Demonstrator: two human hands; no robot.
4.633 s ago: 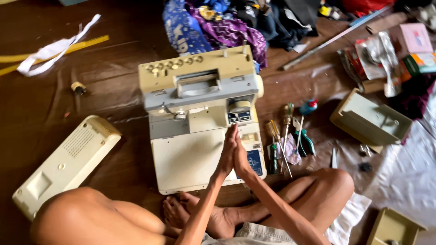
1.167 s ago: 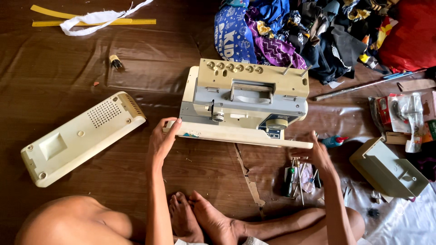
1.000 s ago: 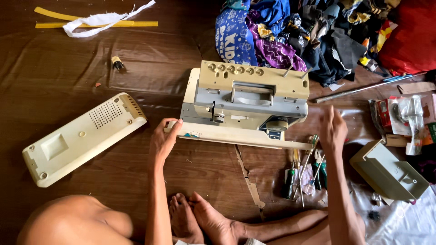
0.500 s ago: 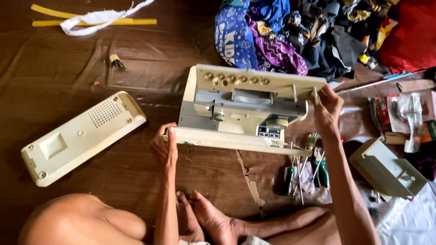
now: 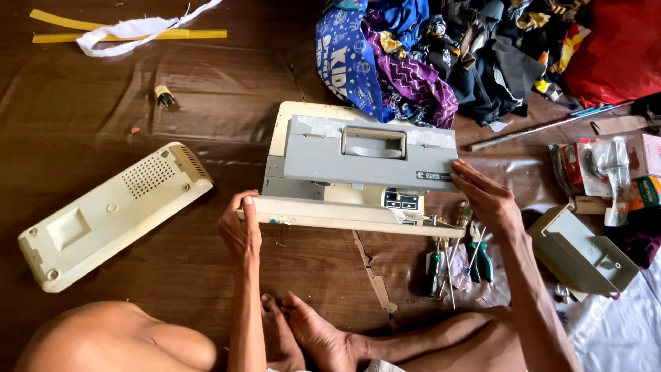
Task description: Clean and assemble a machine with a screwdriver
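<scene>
- The brown floor mat (image 5: 103, 138) covers most of the view, and everything lies on it.
- A big pile of colourful cloth scraps (image 5: 441, 55) sits at the top, just behind the machine.
- The sewing machine (image 5: 358, 169) is in the middle, right in front of the person's crossed feet. It is cream with a grey top and a carry handle, and it is tipped so the grey top faces up at us.
- A long cream cover panel (image 5: 110, 213) lies by itself to the left, apart from the machine.
- A grey-green box part (image 5: 582, 251) lies on the right, near the right arm.
- The left hand (image 5: 239, 227) grips the machine's cream bottom edge at its left end, with the fingers curled around it.
- The right hand (image 5: 485, 196) is flat and open, with the fingers pressed against the right end of the grey top. It pushes and does not wrap around anything.
- A yellow measuring tape (image 5: 131, 34) with a white cloth strip over it lies at the top left.
- Some screwdrivers (image 5: 444, 265) and green-handled pliers (image 5: 480, 258) lie just under the machine's right end, below the right hand.
- A small plug-like piece (image 5: 165, 96) lies alone up on the left.
</scene>
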